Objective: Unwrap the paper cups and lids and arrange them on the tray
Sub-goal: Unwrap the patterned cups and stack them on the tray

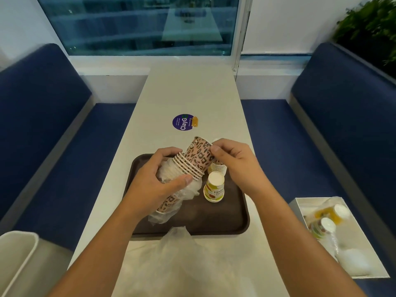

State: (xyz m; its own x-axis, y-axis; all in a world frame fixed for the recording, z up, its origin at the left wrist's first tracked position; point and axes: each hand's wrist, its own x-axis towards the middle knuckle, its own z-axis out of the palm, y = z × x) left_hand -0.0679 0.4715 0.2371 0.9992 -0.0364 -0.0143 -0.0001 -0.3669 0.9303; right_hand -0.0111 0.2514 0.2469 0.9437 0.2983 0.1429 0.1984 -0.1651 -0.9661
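Just off the near edge of the dark brown rectangular plastic tray [214, 221] lies one loose sheet of crumpled clear plastic wrap [177, 254], already shed. Over the tray's left half my left hand [154, 183] is curled round one tilted stack of pink leopard-print paper cups [197, 159], gripping it through its clear plastic sleeve [171, 211], which hangs bunched at the lower end. I count about seven nested rims showing clear of the sleeve. My right hand [233, 161] pinches the base of the outermost cup at the stack's far end. So I judge the step to be drawing the cups out of the sleeve; next I need a steady pull while the left hand holds the plastic back. On the tray's right half stands one upturned white paper cup with yellow and green print [214, 187], and just behind it one short stack of white cups [217, 168]. I see no lids on the tray. Beyond its far edge sits one round purple sticker [182, 122].
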